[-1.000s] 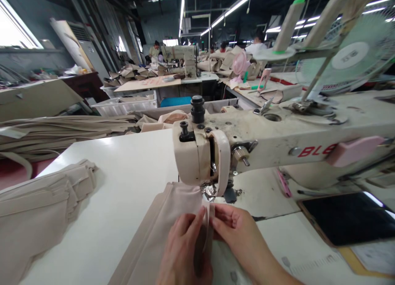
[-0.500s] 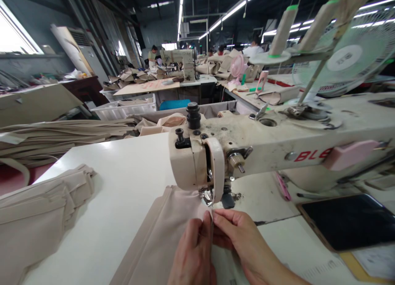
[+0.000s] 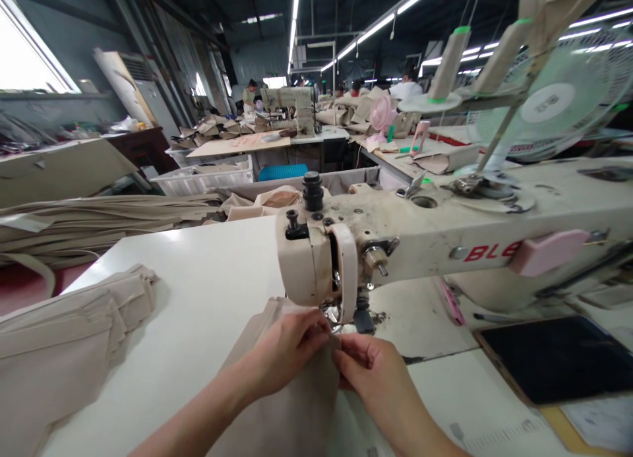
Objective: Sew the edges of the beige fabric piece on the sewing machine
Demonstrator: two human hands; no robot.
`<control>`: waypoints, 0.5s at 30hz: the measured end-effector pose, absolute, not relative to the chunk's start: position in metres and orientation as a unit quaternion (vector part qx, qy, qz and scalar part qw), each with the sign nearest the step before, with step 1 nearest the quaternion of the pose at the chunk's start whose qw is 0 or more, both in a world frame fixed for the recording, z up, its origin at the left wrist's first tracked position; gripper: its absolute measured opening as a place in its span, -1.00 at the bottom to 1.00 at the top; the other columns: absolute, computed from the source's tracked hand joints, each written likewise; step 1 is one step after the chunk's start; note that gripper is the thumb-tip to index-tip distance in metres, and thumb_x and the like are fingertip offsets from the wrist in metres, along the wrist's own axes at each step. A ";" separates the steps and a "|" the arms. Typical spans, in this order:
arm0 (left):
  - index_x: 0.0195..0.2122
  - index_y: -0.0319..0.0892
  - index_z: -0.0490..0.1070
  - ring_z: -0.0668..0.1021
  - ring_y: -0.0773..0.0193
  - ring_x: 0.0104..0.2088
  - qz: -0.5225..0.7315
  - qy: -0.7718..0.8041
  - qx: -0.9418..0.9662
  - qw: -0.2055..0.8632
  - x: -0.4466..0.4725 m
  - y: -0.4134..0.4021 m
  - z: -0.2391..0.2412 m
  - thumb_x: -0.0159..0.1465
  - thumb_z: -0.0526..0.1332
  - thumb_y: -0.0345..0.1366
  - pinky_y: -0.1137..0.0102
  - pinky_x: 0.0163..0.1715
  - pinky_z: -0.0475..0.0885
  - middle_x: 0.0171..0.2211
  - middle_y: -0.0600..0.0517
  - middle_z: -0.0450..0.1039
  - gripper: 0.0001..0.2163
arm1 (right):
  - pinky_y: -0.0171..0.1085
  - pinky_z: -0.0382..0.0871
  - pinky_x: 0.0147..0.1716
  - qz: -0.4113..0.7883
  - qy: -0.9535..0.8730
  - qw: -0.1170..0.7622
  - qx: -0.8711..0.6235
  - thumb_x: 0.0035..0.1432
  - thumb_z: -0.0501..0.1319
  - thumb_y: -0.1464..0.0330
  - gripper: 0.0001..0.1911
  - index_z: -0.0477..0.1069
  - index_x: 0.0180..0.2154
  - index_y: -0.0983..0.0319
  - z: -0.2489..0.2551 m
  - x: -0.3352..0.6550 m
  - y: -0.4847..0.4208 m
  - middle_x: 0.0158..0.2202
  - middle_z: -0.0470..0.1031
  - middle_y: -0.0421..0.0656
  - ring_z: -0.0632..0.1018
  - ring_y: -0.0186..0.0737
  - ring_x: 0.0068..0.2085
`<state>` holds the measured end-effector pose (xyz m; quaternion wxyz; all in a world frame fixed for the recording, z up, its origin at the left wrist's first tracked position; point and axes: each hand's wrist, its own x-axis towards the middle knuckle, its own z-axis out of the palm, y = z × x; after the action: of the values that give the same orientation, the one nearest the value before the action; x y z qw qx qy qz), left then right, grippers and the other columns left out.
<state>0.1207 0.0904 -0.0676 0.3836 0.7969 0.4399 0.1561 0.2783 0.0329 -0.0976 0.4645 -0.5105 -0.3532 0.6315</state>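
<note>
While the beige fabric (image 3: 297, 404) edge is pinched by left hand (image 3: 284, 351) and right hand (image 3: 370, 371), bare table (image 3: 208, 272) is left leftward.

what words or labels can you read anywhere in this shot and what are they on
"BLE" in red letters on the arm of the sewing machine; the rest is hidden behind a pink pad.
Fan hub label: dark print, too blurred to read.
Red marks on the board on the far table: too blurred to read.
Paper at lower right: print too small to read.
</note>
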 end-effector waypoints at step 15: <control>-0.67 -0.12 0.20 0.27 0.39 -0.84 0.160 0.584 0.675 0.421 0.142 0.095 -0.069 0.05 0.07 -0.46 0.54 -0.83 0.13 -0.86 0.19 0.16 -0.81 | -0.27 0.36 -0.47 0.628 -0.415 0.382 -0.536 -0.09 0.24 0.19 -0.57 0.55 -0.16 0.23 -0.140 0.276 0.008 -0.51 0.50 -0.17 0.54 -0.16 -0.47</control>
<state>0.1417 0.0952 -0.0689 0.4211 0.6754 0.5839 0.1601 0.2762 0.0082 -0.1402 0.3823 -0.5364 -0.4150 0.6276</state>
